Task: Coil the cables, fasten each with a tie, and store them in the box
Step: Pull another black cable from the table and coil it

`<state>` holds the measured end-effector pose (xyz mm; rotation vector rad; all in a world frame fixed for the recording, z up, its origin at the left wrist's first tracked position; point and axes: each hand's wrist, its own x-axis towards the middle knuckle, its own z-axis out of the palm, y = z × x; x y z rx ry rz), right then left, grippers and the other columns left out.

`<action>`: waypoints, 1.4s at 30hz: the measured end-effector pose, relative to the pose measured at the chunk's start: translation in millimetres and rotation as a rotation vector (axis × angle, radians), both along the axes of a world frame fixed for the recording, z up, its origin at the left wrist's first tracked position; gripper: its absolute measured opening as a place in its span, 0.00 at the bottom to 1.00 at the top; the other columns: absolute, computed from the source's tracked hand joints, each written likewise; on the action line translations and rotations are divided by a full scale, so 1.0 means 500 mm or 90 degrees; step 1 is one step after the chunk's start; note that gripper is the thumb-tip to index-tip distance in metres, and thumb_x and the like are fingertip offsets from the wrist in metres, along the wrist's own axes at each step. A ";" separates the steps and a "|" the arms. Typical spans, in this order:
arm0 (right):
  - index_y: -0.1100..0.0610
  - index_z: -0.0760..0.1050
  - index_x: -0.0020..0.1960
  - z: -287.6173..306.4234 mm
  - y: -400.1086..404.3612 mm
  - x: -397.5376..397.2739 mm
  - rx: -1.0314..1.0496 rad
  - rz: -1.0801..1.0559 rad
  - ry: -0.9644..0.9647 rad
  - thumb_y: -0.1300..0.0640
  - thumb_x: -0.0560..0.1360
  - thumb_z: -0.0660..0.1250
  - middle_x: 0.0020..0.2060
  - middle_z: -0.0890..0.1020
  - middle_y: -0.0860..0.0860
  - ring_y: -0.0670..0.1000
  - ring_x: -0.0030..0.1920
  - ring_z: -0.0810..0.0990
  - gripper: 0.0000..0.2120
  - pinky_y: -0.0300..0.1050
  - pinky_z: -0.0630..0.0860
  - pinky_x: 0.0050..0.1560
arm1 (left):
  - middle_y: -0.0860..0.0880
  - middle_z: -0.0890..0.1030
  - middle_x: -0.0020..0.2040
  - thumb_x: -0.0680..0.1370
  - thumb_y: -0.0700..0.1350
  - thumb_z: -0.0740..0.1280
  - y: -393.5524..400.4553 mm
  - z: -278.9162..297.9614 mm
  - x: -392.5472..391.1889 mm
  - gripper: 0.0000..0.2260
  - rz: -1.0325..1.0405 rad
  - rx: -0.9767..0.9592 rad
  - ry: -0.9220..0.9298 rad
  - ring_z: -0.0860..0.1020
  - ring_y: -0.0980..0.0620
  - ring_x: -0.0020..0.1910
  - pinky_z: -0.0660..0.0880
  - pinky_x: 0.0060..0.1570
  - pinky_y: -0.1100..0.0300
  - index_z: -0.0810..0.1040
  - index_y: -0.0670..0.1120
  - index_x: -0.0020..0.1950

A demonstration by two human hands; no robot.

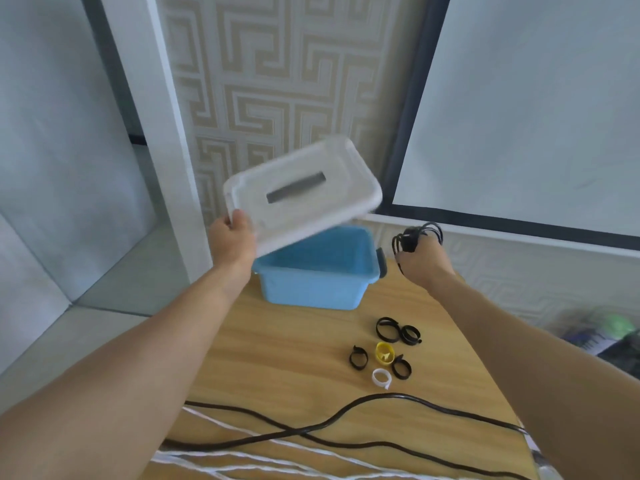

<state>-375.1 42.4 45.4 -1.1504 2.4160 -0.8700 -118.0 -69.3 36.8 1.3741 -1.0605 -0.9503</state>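
The left hand (232,233) is curled around one corner of a translucent white lid (301,192), gripping its edge and holding it tilted in the air above the box. The lid has a dark rectangular slot in its top and looks slightly blurred. The right hand (423,261) is closed around a coiled black cable (417,235), whose loops stick out above the fingers; the hand hangs to the right of the box, above the far edge of the tabletop (277,358).

The blue box (317,271) stands open on the far part of the wooden tabletop, partly under the raised lid. What can be seen of its inside shows only the blue walls. A dark latch shows on its right end.

Nearer, on the right half of the tabletop, lie several ties rolled into small rings: two larger black ties (398,330) side by side and touching, then a yellow tie (384,352) with a black tie (358,357) to its left and another black tie (401,367) to its right, and a white tie (381,377) closest to the person.

Along the near edge a long black cable (346,408) lies loose, curving and crossing over itself, running off the right side of the tabletop. White cables (242,441) lie stretched beside and under it, at the bottom of the view.
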 end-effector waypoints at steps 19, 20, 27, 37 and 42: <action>0.56 0.81 0.57 -0.005 -0.110 0.184 -0.120 0.170 0.014 0.64 0.80 0.63 0.54 0.81 0.53 0.52 0.46 0.80 0.11 0.37 0.75 0.38 | 0.41 0.75 0.59 0.84 0.41 0.56 0.005 0.043 0.092 0.13 0.071 0.259 0.334 0.76 0.44 0.43 0.75 0.22 0.59 0.73 0.42 0.67; 0.57 0.80 0.54 0.013 -0.102 0.186 -0.164 0.130 -0.128 0.59 0.82 0.62 0.51 0.83 0.54 0.52 0.42 0.82 0.08 0.38 0.77 0.38 | 0.41 0.77 0.59 0.84 0.43 0.56 0.006 0.040 0.089 0.12 0.066 0.254 0.311 0.77 0.45 0.40 0.75 0.22 0.59 0.74 0.41 0.63; 0.56 0.75 0.61 0.110 -0.014 0.114 -0.210 0.110 -0.596 0.35 0.79 0.63 0.50 0.85 0.57 0.60 0.46 0.87 0.25 0.50 0.82 0.38 | 0.42 0.80 0.55 0.85 0.52 0.57 0.051 0.022 0.013 0.18 -0.077 0.127 -0.069 0.80 0.46 0.47 0.73 0.46 0.56 0.77 0.38 0.56; 0.59 0.74 0.64 -0.013 0.166 -0.105 -0.456 -0.198 -0.756 0.56 0.78 0.72 0.44 0.82 0.52 0.46 0.32 0.83 0.17 0.37 0.80 0.33 | 0.55 0.77 0.42 0.81 0.40 0.61 0.146 -0.012 -0.079 0.08 -0.249 -0.099 -0.275 0.74 0.57 0.41 0.66 0.36 0.77 0.79 0.46 0.47; 0.58 0.71 0.70 -0.106 0.249 -0.159 -0.476 -0.323 -0.795 0.57 0.80 0.69 0.51 0.82 0.52 0.48 0.46 0.83 0.20 0.37 0.82 0.34 | 0.56 0.81 0.42 0.80 0.43 0.64 0.199 -0.069 -0.120 0.07 -0.453 -0.067 -0.433 0.79 0.54 0.45 0.71 0.42 0.64 0.82 0.46 0.48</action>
